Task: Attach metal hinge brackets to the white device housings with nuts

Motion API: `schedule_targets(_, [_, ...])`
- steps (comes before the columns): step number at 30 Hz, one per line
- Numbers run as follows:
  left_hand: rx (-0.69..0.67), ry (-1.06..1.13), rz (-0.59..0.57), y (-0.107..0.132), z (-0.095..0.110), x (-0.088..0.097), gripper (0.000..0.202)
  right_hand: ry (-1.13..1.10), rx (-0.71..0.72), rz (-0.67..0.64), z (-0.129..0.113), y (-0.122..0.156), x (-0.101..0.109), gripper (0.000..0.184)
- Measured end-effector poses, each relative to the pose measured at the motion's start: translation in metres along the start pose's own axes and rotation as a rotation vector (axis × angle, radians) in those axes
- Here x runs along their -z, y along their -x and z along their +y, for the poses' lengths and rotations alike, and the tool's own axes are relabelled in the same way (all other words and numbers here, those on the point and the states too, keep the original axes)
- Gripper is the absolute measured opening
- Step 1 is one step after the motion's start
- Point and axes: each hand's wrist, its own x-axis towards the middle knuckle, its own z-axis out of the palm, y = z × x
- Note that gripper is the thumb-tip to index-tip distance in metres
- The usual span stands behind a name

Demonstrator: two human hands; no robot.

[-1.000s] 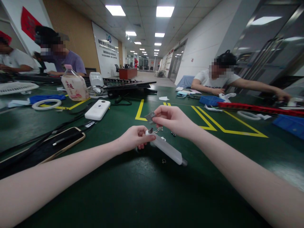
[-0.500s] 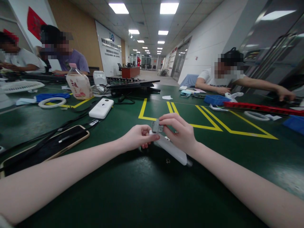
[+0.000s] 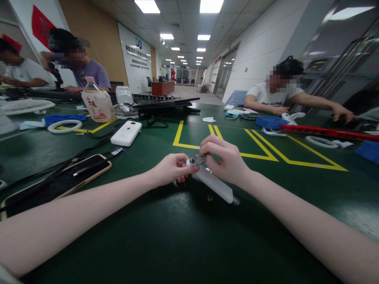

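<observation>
Between my hands, over the green table, is a white tube-like part [image 3: 217, 184] with a dark tip at its lower right end. My left hand [image 3: 174, 169] is closed around the upper left end of this tube. My right hand [image 3: 222, 157] pinches a small grey metal bracket [image 3: 199, 159] between thumb and fingers, right at the end of the tube beside my left thumb. Whether the bracket is fastened to the tube cannot be made out. Below the tube lies a small ring-shaped metal piece [image 3: 209, 198] on the table.
Left of my hands lie a white power bank [image 3: 126, 133], a dark phone-like slab [image 3: 85, 171] and black cables. A drink bottle [image 3: 97, 101] stands behind them. Yellow tape [image 3: 186, 146] marks the table ahead. Blue trays [image 3: 271, 122] and a red strip [image 3: 328, 131] lie right, near a seated person [image 3: 275, 92].
My right hand has turned and lowered the metal bracket from upright to a tilt against the tube's end. My left hand keeps its hold. The person on the right has shifted an outstretched arm.
</observation>
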Motion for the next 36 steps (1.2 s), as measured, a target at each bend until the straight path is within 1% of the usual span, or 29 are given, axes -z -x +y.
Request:
schedule_targets(5, [-0.004, 0.009, -0.01, 0.001, 0.0, 0.001, 0.031, 0.072, -0.073, -0.191, -0.009, -0.009, 0.01, 0.011])
schedule_targets(7, [-0.022, 0.005, -0.018, 0.0, -0.001, 0.001, 0.031, 0.071, -0.119, -0.236, -0.011, -0.011, 0.01, 0.007])
schedule_targets(9, [-0.032, 0.0, -0.015, 0.0, -0.003, 0.002, 0.032, 0.054, -0.16, -0.23, -0.012, -0.012, 0.009, 0.006])
schedule_targets(14, [-0.03, 0.004, -0.003, -0.001, -0.005, 0.002, 0.033, 0.003, -0.257, -0.153, -0.014, -0.012, 0.005, 0.006])
schedule_targets(17, [-0.041, 0.008, -0.007, 0.0, -0.004, 0.002, 0.033, -0.088, -0.333, -0.22, -0.019, -0.015, 0.007, 0.009])
schedule_targets(20, [-0.055, -0.013, -0.013, 0.001, -0.003, 0.003, 0.035, -0.22, -0.436, -0.328, -0.024, -0.02, 0.013, 0.025])
schedule_targets(23, [-0.066, -0.043, -0.041, 0.002, -0.003, 0.004, 0.035, -0.269, -0.507, -0.392, -0.026, -0.024, 0.022, 0.035])
schedule_targets(26, [-0.056, -0.056, -0.048, 0.002, -0.003, 0.004, 0.032, -0.284, -0.52, -0.485, -0.028, -0.026, 0.027, 0.039])
schedule_targets(28, [-0.054, -0.068, -0.051, 0.002, -0.002, 0.004, 0.031, -0.285, -0.515, -0.53, -0.029, -0.026, 0.027, 0.039])
schedule_targets(31, [-0.073, -0.089, -0.076, 0.003, -0.001, 0.004, 0.033, -0.234, -0.491, -0.552, -0.032, -0.024, 0.022, 0.037])
schedule_targets(33, [-0.093, -0.089, -0.09, 0.002, -0.002, 0.004, 0.036, -0.19, -0.458, -0.561, -0.032, -0.023, 0.02, 0.033])
schedule_targets(36, [-0.132, -0.065, -0.075, 0.0, -0.006, 0.003, 0.037, -0.157, -0.413, -0.582, -0.027, -0.024, 0.024, 0.028])
